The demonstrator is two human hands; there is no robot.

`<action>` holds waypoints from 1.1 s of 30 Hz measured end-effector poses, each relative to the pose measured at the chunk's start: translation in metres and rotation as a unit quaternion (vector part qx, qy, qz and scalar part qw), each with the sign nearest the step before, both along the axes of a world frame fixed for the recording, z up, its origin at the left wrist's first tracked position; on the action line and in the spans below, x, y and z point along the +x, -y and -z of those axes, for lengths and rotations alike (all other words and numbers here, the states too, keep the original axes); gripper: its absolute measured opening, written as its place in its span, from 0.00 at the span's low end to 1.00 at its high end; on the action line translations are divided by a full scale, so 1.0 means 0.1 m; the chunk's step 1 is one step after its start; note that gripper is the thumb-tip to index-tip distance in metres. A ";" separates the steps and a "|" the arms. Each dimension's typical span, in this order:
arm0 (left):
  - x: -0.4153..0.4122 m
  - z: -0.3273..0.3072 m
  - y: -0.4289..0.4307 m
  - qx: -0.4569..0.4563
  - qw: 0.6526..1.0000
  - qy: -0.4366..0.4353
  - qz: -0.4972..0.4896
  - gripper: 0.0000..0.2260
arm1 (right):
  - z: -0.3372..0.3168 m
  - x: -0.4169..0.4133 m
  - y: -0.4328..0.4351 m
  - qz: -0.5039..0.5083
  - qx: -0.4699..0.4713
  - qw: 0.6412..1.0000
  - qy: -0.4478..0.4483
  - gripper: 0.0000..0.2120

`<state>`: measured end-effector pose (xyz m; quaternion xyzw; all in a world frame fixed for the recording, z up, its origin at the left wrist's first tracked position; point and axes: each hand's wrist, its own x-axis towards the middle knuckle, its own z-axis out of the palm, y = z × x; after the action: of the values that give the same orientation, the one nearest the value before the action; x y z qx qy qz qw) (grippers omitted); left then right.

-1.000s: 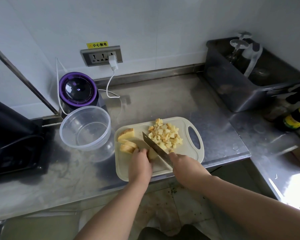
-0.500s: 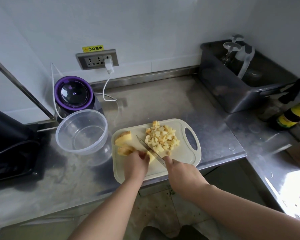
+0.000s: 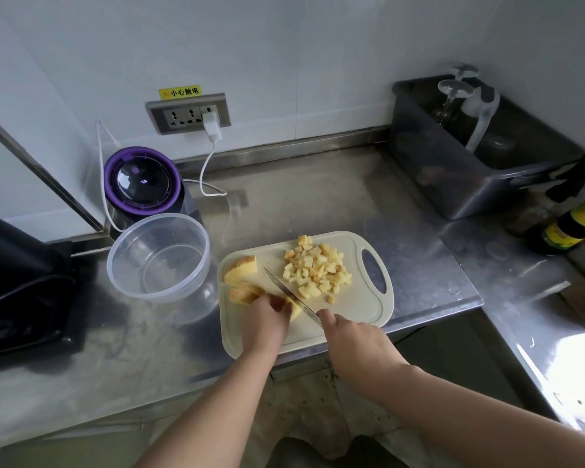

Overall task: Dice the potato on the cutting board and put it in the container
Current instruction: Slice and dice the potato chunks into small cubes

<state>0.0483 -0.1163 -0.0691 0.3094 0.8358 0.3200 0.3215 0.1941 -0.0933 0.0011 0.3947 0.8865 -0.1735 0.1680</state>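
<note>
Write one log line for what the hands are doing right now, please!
step: dicing | left hand: holds potato piece | right hand: grips knife | diced pile: on cutting board | container: empty

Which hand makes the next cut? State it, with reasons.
Right. The right hand grips the knife, its blade set on the potato piece that the left hand steadies on the cutting board.

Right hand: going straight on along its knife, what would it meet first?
Likely the potato wedge just ahead of the knife tip; the left hand lies close beside that line. Depth is unclear.
</note>
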 end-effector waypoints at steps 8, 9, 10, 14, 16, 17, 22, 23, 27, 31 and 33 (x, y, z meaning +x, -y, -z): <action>0.00 0.01 -0.01 -0.001 1.000 0.008 -0.002 0.06 | -0.03 -0.02 -0.04 -0.011 -0.027 0.999 0.014 0.24; 0.00 0.01 -0.01 -0.003 1.000 0.009 -0.003 0.06 | -0.02 -0.03 -0.04 -0.013 -0.031 0.999 0.016 0.25; 0.00 0.00 -0.01 -0.006 1.000 0.010 -0.004 0.06 | -0.02 -0.03 -0.05 -0.013 -0.034 0.999 0.018 0.25; -0.01 0.01 -0.02 -0.013 0.999 0.030 -0.019 0.07 | 0.02 -0.05 -0.07 -0.016 -0.039 0.999 0.033 0.23; -0.01 0.00 -0.02 -0.021 0.999 0.030 -0.023 0.08 | 0.05 -0.07 -0.10 -0.012 -0.050 0.998 0.037 0.22; -0.02 0.00 -0.02 -0.021 0.999 0.032 -0.023 0.08 | 0.07 -0.08 -0.10 -0.009 -0.058 0.997 0.040 0.22; 0.00 -0.01 -0.02 -0.022 0.999 0.034 -0.022 0.06 | 0.11 -0.09 -0.14 0.011 -0.077 0.996 0.042 0.24; 0.00 -0.01 -0.02 -0.022 0.999 0.030 -0.022 0.05 | 0.11 -0.09 -0.15 0.020 -0.079 0.996 0.036 0.24; 0.00 -0.02 -0.01 -0.022 0.999 0.023 -0.017 0.05 | 0.11 -0.08 -0.15 0.040 -0.075 0.996 -0.002 0.23; -0.02 -0.02 0.02 -0.020 0.999 0.030 -0.015 0.09 | 0.10 -0.03 -0.10 0.036 -0.047 0.998 -0.028 0.23; -0.02 -0.02 0.02 -0.020 0.999 0.042 -0.020 0.10 | 0.09 -0.01 -0.08 0.029 -0.033 0.999 -0.025 0.23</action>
<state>0.0466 -0.1185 -0.0674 0.2717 0.8339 0.3222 0.3563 0.1931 -0.0850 -0.0081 0.4099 0.8725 -0.2172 0.1535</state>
